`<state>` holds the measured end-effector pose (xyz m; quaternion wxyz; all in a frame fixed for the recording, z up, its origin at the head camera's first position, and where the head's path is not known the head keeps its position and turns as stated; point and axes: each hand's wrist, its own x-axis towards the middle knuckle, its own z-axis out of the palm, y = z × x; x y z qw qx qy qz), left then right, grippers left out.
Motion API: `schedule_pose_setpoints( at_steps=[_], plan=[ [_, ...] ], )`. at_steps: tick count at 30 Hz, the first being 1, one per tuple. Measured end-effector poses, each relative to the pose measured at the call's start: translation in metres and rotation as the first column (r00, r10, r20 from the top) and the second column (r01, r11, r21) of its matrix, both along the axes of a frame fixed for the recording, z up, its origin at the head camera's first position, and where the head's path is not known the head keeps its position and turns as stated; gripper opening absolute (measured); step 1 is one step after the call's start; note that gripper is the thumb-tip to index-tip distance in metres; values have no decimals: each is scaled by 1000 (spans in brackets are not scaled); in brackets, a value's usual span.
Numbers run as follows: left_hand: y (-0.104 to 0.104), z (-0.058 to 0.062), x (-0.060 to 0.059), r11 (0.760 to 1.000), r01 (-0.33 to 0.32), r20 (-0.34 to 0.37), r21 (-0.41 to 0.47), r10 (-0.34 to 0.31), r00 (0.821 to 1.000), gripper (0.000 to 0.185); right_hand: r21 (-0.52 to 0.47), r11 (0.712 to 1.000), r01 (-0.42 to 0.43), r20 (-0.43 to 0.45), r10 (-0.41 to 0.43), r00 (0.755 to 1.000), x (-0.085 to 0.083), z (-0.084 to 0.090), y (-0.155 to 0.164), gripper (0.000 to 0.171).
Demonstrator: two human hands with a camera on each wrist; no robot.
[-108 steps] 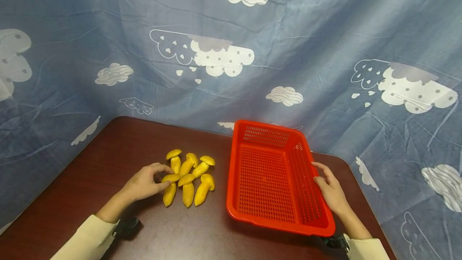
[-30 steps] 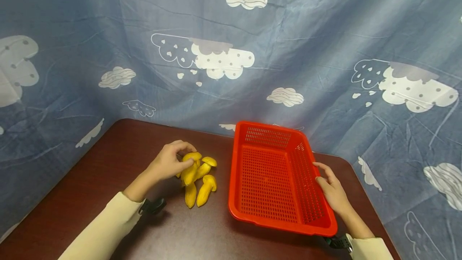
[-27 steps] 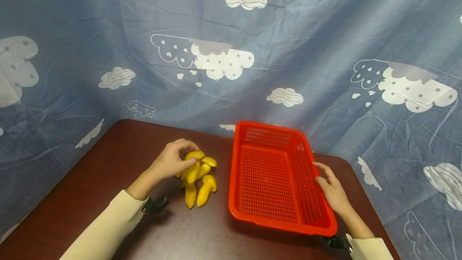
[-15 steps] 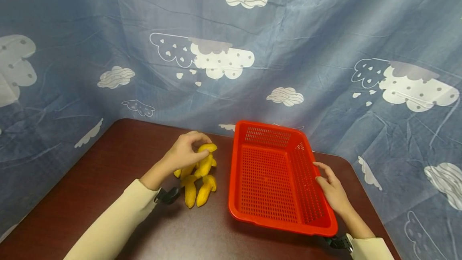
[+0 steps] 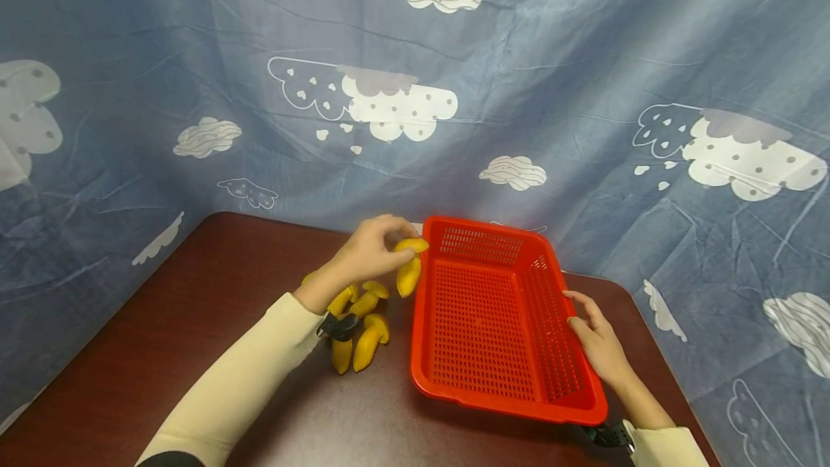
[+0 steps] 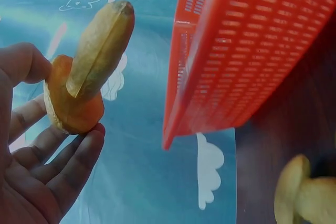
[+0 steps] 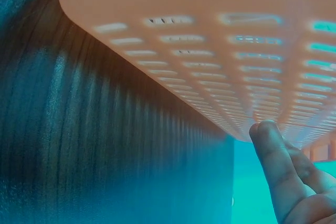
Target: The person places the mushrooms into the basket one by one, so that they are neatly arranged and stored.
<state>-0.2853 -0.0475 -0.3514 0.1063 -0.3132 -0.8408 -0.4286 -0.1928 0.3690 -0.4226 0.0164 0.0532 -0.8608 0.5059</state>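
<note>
My left hand point(image 5: 375, 251) pinches a yellow toy mushroom point(image 5: 408, 269) by its cap and holds it in the air just outside the left rim of the red mesh basket point(image 5: 418, 330). In the left wrist view the mushroom point(image 6: 93, 69) lies between thumb and fingers point(image 6: 58, 171), stem pointing up, with the basket wall point(image 6: 252, 51) close on the right. Several more yellow mushrooms point(image 5: 362, 326) lie on the table below my left wrist. My right hand point(image 5: 593, 341) holds the basket's right rim; its fingertips point(image 7: 275, 166) touch the outer wall point(image 7: 210, 51).
The dark brown table point(image 5: 194, 308) has a rounded far edge against a blue cloud-print cloth point(image 5: 415, 92). The basket point(image 5: 483, 323) holds nothing. Another mushroom point(image 6: 304, 192) shows at the lower right of the left wrist view.
My left hand picked one mushroom out of the pile and carried it up and to the right, to the basket's left rim. The right hand and the basket have stayed still.
</note>
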Motion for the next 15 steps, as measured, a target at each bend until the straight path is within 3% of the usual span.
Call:
schedule_pose_setpoints(
  at_steps=[7,15],
  plan=[
    [25,5,-11,998,54,70,33,-56,996,17,-2,1000,3,-2,-3,1000,0,1,1,42],
    [51,5,-27,995,81,76,-52,-77,994,18,19,1000,13,-1,-13,1000,1,2,0,42]
  ],
)
